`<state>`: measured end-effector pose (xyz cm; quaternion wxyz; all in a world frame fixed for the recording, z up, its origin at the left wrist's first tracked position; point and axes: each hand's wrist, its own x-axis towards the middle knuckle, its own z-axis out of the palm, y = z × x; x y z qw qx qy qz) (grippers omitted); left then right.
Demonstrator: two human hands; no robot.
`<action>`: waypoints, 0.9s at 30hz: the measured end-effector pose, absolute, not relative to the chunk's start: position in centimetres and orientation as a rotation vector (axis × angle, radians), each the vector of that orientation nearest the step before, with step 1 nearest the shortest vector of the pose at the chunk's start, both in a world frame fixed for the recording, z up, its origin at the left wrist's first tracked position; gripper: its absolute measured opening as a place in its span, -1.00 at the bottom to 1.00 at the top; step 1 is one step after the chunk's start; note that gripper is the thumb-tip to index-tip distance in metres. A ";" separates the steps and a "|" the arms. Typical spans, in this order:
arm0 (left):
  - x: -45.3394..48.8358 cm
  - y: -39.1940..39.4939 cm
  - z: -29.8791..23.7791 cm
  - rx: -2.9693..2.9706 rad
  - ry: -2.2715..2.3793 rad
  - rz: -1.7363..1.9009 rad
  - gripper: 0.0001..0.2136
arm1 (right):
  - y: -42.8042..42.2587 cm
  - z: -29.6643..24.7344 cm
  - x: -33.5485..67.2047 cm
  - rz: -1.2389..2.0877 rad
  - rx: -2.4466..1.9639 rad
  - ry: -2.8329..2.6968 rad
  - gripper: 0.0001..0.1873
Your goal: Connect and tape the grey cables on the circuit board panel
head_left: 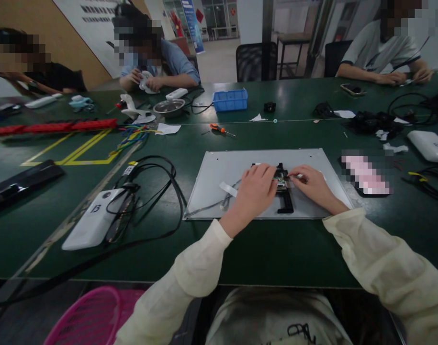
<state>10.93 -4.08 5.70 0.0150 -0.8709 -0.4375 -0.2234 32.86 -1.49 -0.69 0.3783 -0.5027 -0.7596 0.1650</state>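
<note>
Seemingly midway: covering circuit board (281,183) on panel (222,167) with left hand (256,190), grip hidden; pinching small part (298,178) in right hand (312,186); ribbon cable (228,188) loose.

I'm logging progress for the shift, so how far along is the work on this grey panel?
Done, it seems: the grey panel lies flat with a black bracket and small circuit board at its middle. In hand: the left hand rests on the board while the right hand works at its right edge. Probably left: the white ribbon cable lies loose, and the orange screwdriver sits untouched beyond the panel.
</note>
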 end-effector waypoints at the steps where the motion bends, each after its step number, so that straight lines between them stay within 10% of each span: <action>1: 12.1 -4.2 5.6 -2.727 -1.357 -0.662 -0.77 | -1.4 -0.7 32.9 0.420 -1.289 -1.951 -0.84; 27: 13.5 -4.3 1.5 -2.808 -1.387 -0.634 -0.79 | -0.7 -0.4 34.3 0.892 -1.256 -1.962 -0.82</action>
